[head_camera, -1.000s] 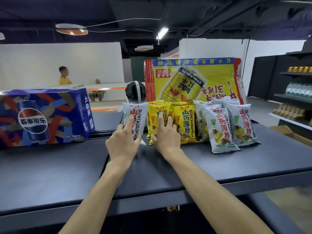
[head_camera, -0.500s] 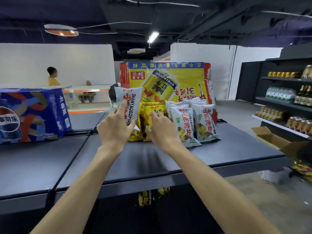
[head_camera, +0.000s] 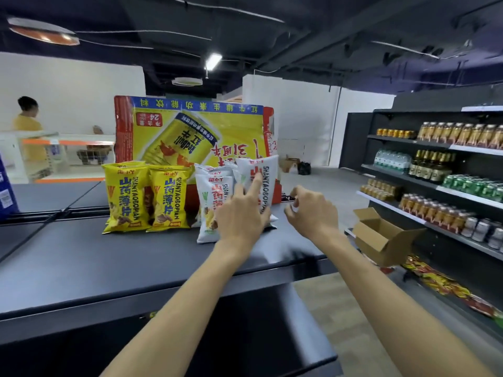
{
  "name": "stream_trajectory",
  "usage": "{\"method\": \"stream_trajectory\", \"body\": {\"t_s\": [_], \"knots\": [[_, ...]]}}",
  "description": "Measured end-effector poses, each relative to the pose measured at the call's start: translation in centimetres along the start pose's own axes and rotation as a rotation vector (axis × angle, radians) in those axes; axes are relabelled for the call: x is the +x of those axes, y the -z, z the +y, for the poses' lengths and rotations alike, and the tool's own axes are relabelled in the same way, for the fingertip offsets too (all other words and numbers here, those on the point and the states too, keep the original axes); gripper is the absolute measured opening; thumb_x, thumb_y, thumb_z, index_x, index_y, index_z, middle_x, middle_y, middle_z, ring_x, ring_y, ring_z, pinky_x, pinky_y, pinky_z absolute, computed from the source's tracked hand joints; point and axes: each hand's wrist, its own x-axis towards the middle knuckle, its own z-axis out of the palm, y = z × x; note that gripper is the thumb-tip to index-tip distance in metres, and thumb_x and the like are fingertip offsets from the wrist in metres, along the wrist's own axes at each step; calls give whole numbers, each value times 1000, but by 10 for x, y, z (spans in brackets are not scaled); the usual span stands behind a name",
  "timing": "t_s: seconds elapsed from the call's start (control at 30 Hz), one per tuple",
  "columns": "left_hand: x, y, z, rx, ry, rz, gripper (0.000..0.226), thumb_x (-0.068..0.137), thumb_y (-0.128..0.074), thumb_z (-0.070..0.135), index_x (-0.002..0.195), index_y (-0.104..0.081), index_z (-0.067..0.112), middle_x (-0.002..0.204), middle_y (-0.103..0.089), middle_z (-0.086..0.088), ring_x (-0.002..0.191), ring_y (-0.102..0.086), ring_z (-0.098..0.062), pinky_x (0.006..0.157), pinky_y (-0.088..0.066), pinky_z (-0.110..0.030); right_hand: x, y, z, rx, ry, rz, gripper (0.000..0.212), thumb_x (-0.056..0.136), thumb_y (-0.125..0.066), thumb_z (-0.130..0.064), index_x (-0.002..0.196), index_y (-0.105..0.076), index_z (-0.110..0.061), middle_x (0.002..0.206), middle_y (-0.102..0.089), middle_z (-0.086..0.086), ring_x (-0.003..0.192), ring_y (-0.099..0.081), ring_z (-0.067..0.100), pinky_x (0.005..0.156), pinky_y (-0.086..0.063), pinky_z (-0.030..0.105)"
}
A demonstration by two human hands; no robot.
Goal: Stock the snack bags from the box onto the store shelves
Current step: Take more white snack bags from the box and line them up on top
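Note:
Two yellow snack bags [head_camera: 143, 195] stand upright in a row on the dark shelf top [head_camera: 81, 257]. To their right stand several white snack bags [head_camera: 211, 202]. My left hand [head_camera: 242, 216] grips one white snack bag [head_camera: 264, 178] upright at the right end of the white group. My right hand [head_camera: 310, 212] hovers just right of it, fingers curled loosely, holding nothing. An open cardboard box [head_camera: 381, 236] sits on the floor at the right, its inside hidden from here.
A large yellow drink carton [head_camera: 196, 134] stands behind the bags. A blue carton [head_camera: 5, 191] is at the far left edge. Black shelves [head_camera: 435, 170] with bottles and cans line the right side; snack packets [head_camera: 441, 284] lie low there. A person in yellow [head_camera: 28, 131] stands far left.
My left hand carried the white bag from the left of the yellow bags over to the right end of the white group. My right hand left the yellow bags. The view swung right.

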Motion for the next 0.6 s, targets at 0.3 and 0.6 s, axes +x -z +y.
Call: {"method": "stream_trajectory", "body": {"t_s": [0.3, 0.6], "knots": [[0, -43, 15, 111, 16, -43, 79, 65, -77, 57, 133, -51, 26, 97, -59, -8, 72, -62, -25, 43, -44, -28, 0, -20, 31, 119, -31, 19, 26, 89, -61, -37, 113, -61, -24, 98, -70, -7, 92, -65, 22, 74, -50, 33], [-9, -48, 20, 63, 52, -191, 91, 83, -54, 66, 154, -13, 26, 135, -40, -13, 107, -57, -32, 74, -52, -37, -8, -48, 31, 226, -61, 11, 22, 89, -62, -36, 108, -62, -27, 98, -70, -9, 92, -66, 18, 74, -48, 31]]}}
